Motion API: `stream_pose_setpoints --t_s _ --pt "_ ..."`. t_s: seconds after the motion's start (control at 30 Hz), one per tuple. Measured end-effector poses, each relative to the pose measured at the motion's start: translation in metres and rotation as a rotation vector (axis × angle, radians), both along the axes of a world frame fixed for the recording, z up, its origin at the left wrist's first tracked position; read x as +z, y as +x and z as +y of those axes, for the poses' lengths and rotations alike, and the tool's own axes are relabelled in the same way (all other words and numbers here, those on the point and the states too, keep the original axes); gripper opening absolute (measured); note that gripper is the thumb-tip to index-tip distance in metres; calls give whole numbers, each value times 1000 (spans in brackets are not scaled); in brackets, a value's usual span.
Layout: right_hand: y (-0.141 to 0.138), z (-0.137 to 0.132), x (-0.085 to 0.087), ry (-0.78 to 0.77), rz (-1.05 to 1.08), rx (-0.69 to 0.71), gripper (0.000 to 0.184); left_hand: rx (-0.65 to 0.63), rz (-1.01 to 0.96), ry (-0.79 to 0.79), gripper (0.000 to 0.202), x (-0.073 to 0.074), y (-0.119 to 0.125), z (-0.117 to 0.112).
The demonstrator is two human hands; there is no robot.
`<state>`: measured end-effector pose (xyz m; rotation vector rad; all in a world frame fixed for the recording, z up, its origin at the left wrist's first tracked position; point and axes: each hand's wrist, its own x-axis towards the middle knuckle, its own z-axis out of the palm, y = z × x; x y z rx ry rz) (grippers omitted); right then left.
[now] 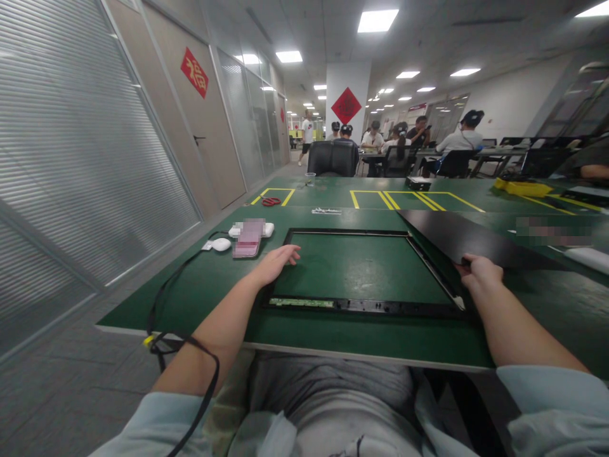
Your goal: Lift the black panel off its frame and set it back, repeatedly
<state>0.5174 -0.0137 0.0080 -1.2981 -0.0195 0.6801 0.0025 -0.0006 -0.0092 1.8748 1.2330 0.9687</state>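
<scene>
A black rectangular frame [361, 307] lies flat on the green table in front of me, the table showing through its open middle. My left hand [276, 261] rests flat on the frame's left side with fingers stretched out. My right hand [481, 271] is closed on the near edge of a dark flat panel [466, 241], which is tilted up and off to the right of the frame.
A pink phone [247, 244], a white mouse [221, 244] and a black cable [166, 292] lie left of the frame. Red scissors [271, 201], small parts [326, 211] and a yellow tray [523, 187] sit farther back. Several people sit at far tables.
</scene>
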Motion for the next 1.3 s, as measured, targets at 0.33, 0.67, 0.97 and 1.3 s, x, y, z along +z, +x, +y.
stream_pose_setpoints --t_s 0.33,0.67,0.97,1.3 --pt "-3 -2 2 10 -9 -6 28 -12 65 22 58 13 5 -11" --pt "-5 -1 2 41 -4 45 26 -2 83 42 55 10 5 -10" --pt "-7 -2 1 40 -12 55 25 -4 116 22 57 13 5 -13" --pt "-6 1 -3 67 -36 106 27 11 72 25 56 15 6 -14"
